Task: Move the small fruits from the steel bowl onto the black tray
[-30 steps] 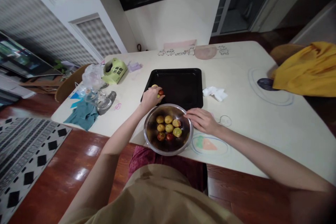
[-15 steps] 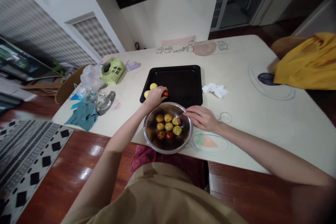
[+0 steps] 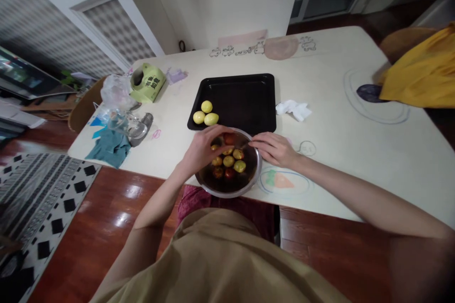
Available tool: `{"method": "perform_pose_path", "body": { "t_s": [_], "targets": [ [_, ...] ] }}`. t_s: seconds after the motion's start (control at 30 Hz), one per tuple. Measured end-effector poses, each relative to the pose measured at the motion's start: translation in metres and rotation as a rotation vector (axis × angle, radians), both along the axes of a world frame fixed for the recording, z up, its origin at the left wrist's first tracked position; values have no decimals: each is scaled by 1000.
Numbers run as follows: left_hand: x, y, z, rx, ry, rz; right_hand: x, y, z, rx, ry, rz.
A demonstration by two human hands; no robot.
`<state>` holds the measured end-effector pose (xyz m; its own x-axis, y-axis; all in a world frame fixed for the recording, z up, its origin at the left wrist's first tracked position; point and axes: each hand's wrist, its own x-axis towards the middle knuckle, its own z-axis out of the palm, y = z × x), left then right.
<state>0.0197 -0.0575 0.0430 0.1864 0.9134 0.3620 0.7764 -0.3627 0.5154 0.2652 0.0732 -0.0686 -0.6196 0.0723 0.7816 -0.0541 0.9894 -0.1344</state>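
A shiny metal bowl (image 3: 227, 191) stands at the table's near edge, holding several small round fruits (image 3: 228, 161), yellow to red-brown. My left hand (image 3: 206, 147) reaches over the bowl's far left side. Between its thumb and fingers shows a red-brown round fruit (image 3: 229, 138); the fingers partly cover it. On the bowl's right rim rest the closed fingertips of my right hand (image 3: 275, 149). Just behind the bowl lies a black baking tray (image 3: 245, 99), with three smooth yellow fruits (image 3: 206, 112) in its near left corner.
A crumpled white tissue (image 3: 294, 110) lies right of the tray. On the left are a green tissue pack (image 3: 148, 84), a clear plastic bag (image 3: 115, 92), a glass container (image 3: 137, 128) and a teal cloth (image 3: 112, 147). Yellow fabric (image 3: 423, 75) hangs at the far right.
My left hand has moved from the tray back over the bowl, with the red-brown fruit in it. A third yellow fruit now shows in the tray. The right hand stays at the rim.
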Motion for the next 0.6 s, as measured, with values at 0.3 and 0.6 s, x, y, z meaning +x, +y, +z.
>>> {"method": "perform_pose_path", "body": {
  "t_s": [0.3,0.6],
  "targets": [
    [23,-52,-21,-229,-18,-180,0,2,-2,-1,1,-7],
    [28,-43,-41,-186,13,-231,1,1,-2,-26,-15,-7]
  ]
}}
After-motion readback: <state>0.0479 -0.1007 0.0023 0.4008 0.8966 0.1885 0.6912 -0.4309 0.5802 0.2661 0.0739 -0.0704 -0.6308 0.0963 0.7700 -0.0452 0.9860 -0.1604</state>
